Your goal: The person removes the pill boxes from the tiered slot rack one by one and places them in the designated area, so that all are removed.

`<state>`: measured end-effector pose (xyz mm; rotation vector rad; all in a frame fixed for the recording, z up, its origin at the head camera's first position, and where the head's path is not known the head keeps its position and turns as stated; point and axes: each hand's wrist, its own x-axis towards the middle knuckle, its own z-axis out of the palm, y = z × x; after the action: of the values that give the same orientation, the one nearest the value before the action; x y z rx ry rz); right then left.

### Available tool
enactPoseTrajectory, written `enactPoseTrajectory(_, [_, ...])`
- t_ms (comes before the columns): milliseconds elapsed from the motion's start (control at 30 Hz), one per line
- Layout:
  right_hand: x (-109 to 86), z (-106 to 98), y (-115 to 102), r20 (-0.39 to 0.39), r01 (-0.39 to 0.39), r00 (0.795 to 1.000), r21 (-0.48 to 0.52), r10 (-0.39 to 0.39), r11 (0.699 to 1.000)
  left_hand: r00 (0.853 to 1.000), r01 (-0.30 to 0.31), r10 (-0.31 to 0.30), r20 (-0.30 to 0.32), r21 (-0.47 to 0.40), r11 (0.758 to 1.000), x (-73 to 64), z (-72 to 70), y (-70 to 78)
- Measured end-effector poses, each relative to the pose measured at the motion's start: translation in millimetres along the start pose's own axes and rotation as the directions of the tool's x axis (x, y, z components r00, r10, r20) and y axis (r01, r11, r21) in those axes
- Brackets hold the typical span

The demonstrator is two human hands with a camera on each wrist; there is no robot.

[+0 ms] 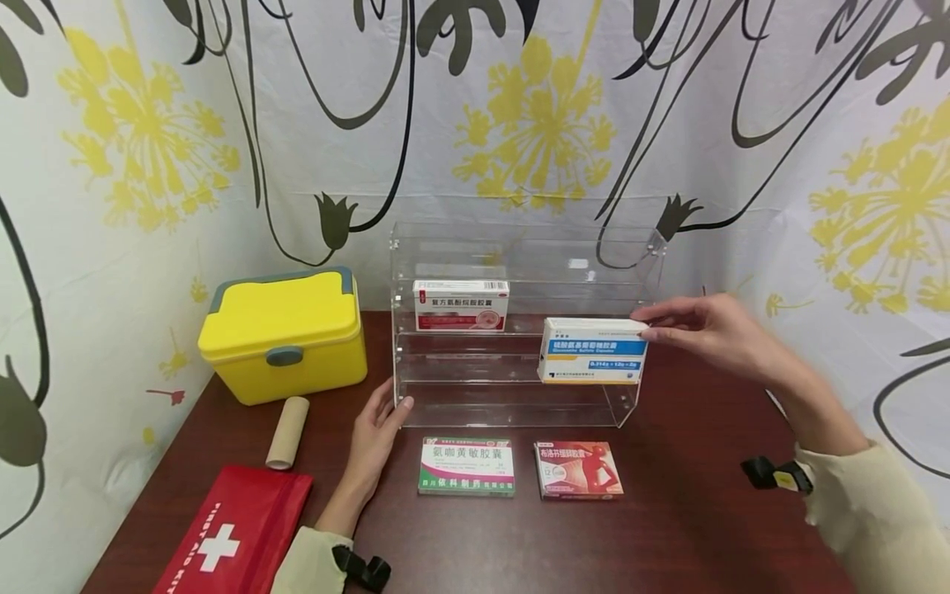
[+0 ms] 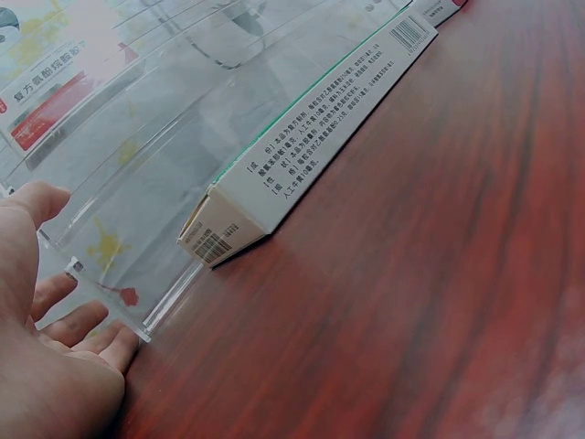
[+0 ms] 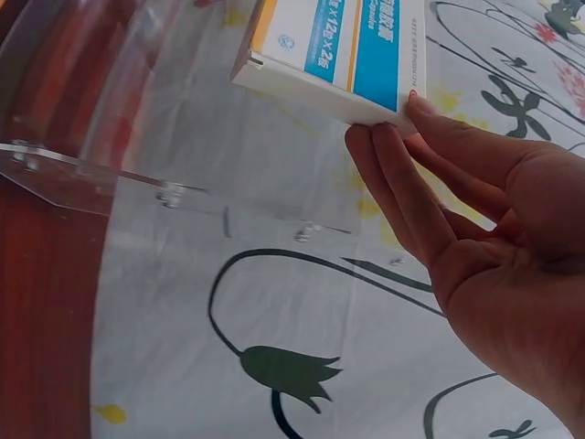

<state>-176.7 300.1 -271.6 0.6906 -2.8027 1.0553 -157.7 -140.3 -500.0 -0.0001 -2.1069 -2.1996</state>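
Note:
My right hand (image 1: 686, 326) pinches a white, blue and yellow medicine box (image 1: 594, 353) by its right end, thumb in front and fingers behind. In the head view the box overlaps the right side of a clear acrylic display rack (image 1: 512, 415). At the rack's lower left edge, my left hand (image 1: 374, 433) grips the side panel, its thumb (image 2: 50, 199) on the near side and the other fingers beyond. A red and white medicine box (image 1: 462, 307) leans on a tier at the rack's left. On the table before the rack lie a green and white medicine box (image 1: 466, 467) and a red medicine box (image 1: 579, 470).
To the left stands a yellow lidded box (image 1: 285, 338) with a grey latch. A cardboard tube (image 1: 288, 433) lies in front of it, and a red first aid pouch (image 1: 233, 528) is nearer on the dark wooden table (image 1: 594, 553). Patterned cloth (image 1: 475, 165) hangs behind.

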Motion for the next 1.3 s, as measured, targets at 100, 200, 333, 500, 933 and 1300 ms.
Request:
enactPoseTrajectory(100, [-3.4, 6, 5, 0.041, -0.022, 0.999, -0.011, 0.023, 1.0, 1.0, 0.005, -0.005, 0.0, 0.001, 1.0, -0.2, -0.1, 0.7])
enactPoseTrajectory(200, [-6.7, 11, 10, 0.077, -0.027, 0.997, -0.019, 0.028, 0.999, 1.0, 0.006, -0.006, 0.001, 0.001, 1.0, -0.1, -0.3, 0.9])
enactPoseTrajectory(333, [-11.5, 18, 16, 0.108, -0.033, 0.994, -0.002, 0.033, 0.999, 1.0, 0.01, -0.01, -0.002, 0.006, 1.0, 0.3, -0.7, 0.2])
enactPoseTrajectory(500, [-18.5, 24, 21, 0.137, -0.043, 0.99, 0.032, 0.038, 0.999, 1.0, 0.002, -0.002, -0.001, 0.007, 1.0, 1.1, -1.4, -0.2])
enactPoseTrajectory(933, [-36.4, 43, 34, 0.194, -0.056, 0.98, 0.067, 0.042, 0.996, 1.0, 0.015, -0.015, -0.001, 0.006, 1.0, 0.4, -1.1, -0.4])
enactPoseTrajectory(1300, [-55.5, 57, 48, 0.265, -0.08, 0.964, 0.154, 0.037, 0.985, 1.0, 0.008, -0.008, -0.004, 0.005, 1.0, 1.5, -0.6, -1.3])
